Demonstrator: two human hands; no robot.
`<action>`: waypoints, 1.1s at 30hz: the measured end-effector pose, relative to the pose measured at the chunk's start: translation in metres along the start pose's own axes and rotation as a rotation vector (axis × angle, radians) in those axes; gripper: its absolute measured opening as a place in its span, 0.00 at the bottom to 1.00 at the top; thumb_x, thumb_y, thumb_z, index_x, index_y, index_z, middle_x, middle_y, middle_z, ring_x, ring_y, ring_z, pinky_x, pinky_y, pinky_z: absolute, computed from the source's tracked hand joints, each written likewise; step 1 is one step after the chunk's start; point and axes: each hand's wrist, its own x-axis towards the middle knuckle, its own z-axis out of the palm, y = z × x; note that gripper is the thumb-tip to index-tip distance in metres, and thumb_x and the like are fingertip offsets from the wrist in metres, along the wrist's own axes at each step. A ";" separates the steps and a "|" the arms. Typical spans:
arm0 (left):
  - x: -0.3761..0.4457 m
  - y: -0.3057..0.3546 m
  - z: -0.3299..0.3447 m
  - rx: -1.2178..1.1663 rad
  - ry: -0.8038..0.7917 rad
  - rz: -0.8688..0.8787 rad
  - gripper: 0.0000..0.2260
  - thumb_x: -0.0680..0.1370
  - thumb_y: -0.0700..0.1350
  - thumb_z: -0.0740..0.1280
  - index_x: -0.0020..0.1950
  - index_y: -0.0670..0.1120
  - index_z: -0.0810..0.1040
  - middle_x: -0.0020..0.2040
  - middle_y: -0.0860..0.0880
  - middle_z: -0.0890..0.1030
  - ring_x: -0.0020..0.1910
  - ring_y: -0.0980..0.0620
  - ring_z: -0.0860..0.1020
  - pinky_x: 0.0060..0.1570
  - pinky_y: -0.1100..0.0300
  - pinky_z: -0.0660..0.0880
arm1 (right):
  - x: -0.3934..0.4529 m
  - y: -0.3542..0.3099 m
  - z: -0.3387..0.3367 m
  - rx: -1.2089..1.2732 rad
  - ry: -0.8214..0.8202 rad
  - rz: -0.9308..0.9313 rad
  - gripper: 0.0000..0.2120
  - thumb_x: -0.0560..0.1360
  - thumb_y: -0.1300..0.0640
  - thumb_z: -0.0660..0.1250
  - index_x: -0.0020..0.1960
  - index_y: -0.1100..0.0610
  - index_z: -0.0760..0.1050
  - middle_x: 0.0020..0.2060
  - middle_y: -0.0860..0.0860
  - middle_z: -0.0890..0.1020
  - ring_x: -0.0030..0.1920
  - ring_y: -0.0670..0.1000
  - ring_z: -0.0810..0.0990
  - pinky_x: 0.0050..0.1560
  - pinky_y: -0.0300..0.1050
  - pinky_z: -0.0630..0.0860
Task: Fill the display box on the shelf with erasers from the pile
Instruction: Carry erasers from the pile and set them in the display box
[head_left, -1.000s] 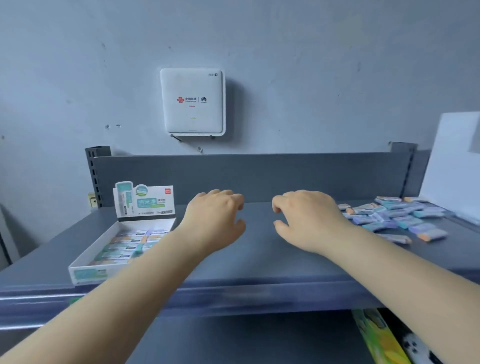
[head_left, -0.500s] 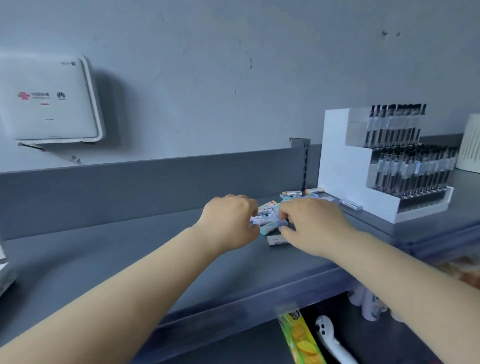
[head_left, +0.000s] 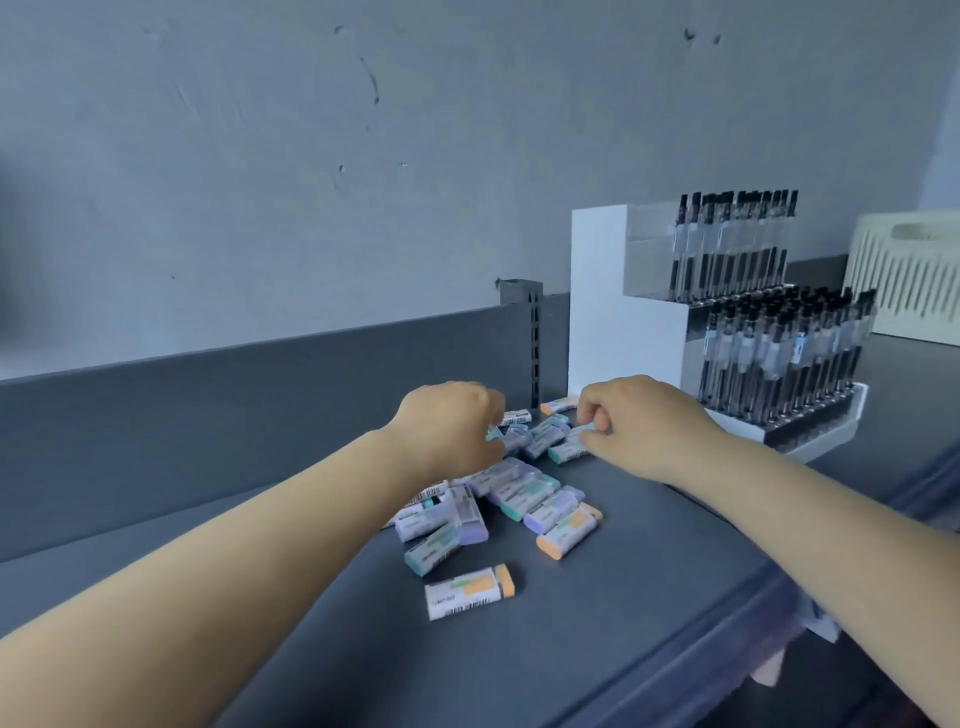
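Both hands are down in the pile of erasers (head_left: 511, 486) on the grey shelf (head_left: 649, 597). The left hand (head_left: 449, 436) has its fingers curled round a teal-ended eraser (head_left: 494, 435); the right hand (head_left: 641, 423) pinches another eraser (head_left: 584, 431) at the pile's far edge. One orange-tipped eraser (head_left: 470, 592) lies apart, nearer. A white pen display stand (head_left: 727, 332) is just right of the pile.

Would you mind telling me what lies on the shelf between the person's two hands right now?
In the head view, erasers from the pile lie between the left hand and the right hand; each hand pinches one.
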 end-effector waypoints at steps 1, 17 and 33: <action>0.009 0.000 0.003 -0.011 -0.009 -0.001 0.11 0.76 0.49 0.62 0.57 0.47 0.74 0.54 0.50 0.77 0.47 0.49 0.73 0.42 0.59 0.69 | 0.008 0.006 0.001 0.005 -0.015 0.007 0.07 0.73 0.55 0.62 0.50 0.52 0.75 0.44 0.45 0.76 0.47 0.50 0.74 0.41 0.41 0.67; 0.102 0.003 0.048 -0.026 -0.168 -0.248 0.15 0.77 0.41 0.59 0.63 0.48 0.72 0.61 0.49 0.77 0.57 0.46 0.75 0.48 0.55 0.73 | 0.125 0.037 0.050 -0.258 -0.332 -0.080 0.07 0.73 0.69 0.58 0.42 0.59 0.69 0.33 0.51 0.67 0.39 0.55 0.71 0.36 0.44 0.67; 0.104 0.003 0.052 -0.126 -0.334 -0.343 0.11 0.77 0.46 0.63 0.58 0.44 0.74 0.57 0.46 0.77 0.53 0.45 0.75 0.53 0.52 0.73 | 0.138 0.040 0.059 -0.269 -0.379 -0.148 0.11 0.73 0.65 0.61 0.34 0.58 0.64 0.32 0.51 0.67 0.34 0.55 0.69 0.28 0.42 0.62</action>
